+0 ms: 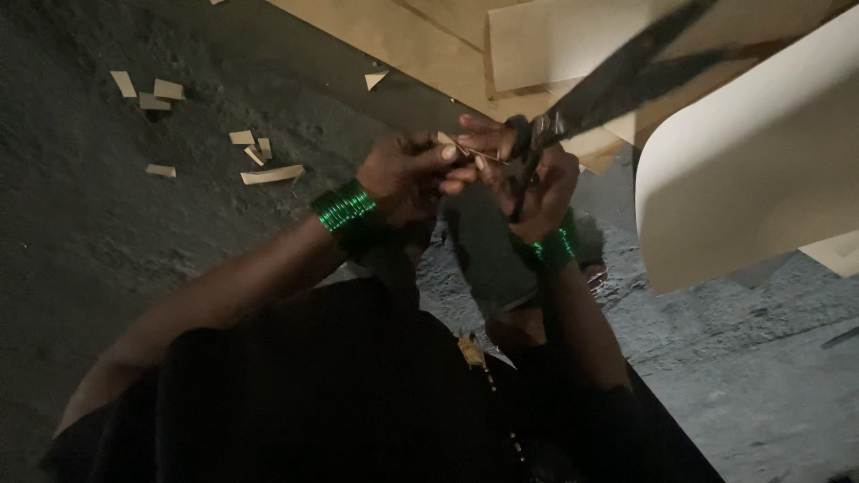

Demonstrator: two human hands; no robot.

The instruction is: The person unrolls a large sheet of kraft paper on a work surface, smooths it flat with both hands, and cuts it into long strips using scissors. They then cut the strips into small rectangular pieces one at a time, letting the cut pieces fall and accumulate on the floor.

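My right hand (537, 183) grips the handles of a large pair of dark scissors (617, 80), whose blades point up and to the right over the cardboard. My left hand (407, 170) pinches a small tan scrap of cardboard (452, 143) right at the scissors' pivot, fingertips touching the right hand. Both wrists wear green bangles (344, 207). A big curved cream sheet of cardboard (743, 170) hangs just right of the hands.
Several tan cardboard sheets (420, 40) lie at the top of the view. Small cut cardboard scraps (268, 174) are scattered on the dark rough floor (89, 206) to the left. My dark clothing fills the lower middle.
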